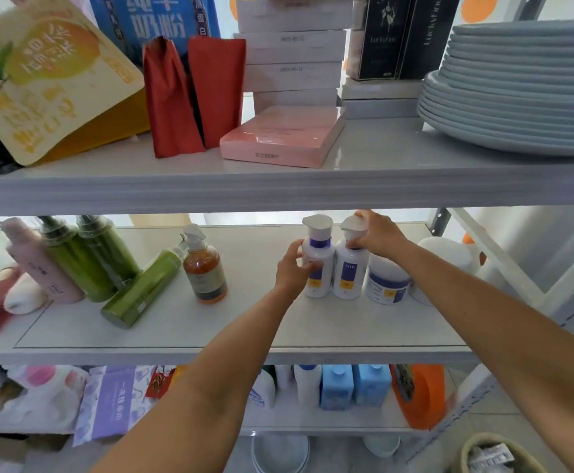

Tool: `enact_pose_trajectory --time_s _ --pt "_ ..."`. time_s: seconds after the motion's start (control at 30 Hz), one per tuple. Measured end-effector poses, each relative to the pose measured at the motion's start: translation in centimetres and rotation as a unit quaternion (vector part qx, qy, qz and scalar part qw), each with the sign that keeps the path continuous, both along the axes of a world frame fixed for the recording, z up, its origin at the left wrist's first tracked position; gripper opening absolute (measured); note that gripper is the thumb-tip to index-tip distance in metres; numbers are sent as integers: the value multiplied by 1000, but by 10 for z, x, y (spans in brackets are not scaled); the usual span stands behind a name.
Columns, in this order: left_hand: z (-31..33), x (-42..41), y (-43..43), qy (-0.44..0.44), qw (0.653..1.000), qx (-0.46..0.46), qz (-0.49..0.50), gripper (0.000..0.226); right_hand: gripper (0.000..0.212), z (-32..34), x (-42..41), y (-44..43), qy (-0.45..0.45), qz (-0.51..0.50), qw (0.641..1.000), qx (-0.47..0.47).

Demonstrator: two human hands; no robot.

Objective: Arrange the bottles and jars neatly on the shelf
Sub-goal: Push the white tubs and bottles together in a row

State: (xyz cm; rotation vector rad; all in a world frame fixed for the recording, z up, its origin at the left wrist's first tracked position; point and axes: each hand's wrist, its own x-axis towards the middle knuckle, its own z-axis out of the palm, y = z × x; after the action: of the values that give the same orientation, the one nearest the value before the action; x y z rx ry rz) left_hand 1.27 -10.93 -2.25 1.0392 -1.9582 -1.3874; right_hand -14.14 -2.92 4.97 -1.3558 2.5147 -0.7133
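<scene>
Two white pump bottles with purple labels stand side by side on the middle shelf (210, 336). My left hand (290, 268) grips the body of the left pump bottle (319, 254). My right hand (376, 235) holds the pump head of the right pump bottle (348, 274). A white jar with a purple band (386, 285) stands just right of them. Further left an amber pump bottle (205, 273) stands upright, a green bottle (142, 290) lies on its side, two green bottles (87, 257) and a pink bottle (39, 264) lean.
The upper shelf carries a stack of grey plates (517, 87), boxes, red pouches (190, 93) and a yellow bag. The lower shelf holds blue bottles (353, 385), an orange container (418, 394) and packets. A white round item (446, 254) sits behind the jar.
</scene>
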Motion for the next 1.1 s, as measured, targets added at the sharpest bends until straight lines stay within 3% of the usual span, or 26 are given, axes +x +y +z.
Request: enact_pose_trajectory --time_s 0.2,0.3,0.47,0.6,0.7,0.83,0.97,1.1 --pt "1 14 7 -60 996 -51 -32 62 74 -4 9 1 -24 12 1000 -15" --pt "-11 32 0 -113 991 -70 -11 68 81 -3 22 3 21 7 995 -96" --pt "-35 102 -21 -188 970 -151 -25 29 68 -6 76 -9 139 9 963 -232" --pt "-56 169 -41 -237 957 -169 -5 28 55 -14 141 -39 230 78 931 -274" --pt "-62 205 -65 -204 969 -100 102 30 60 -22 186 -71 188 135 946 -228" --pt "-48 219 -90 -195 960 -101 174 61 74 -24 217 -107 150 144 977 -44" --pt "-29 209 -121 -184 969 -110 122 88 86 -14 220 -136 98 148 984 34" --pt "-17 194 -132 -89 995 -19 33 77 72 -6 216 -154 54 168 982 60"
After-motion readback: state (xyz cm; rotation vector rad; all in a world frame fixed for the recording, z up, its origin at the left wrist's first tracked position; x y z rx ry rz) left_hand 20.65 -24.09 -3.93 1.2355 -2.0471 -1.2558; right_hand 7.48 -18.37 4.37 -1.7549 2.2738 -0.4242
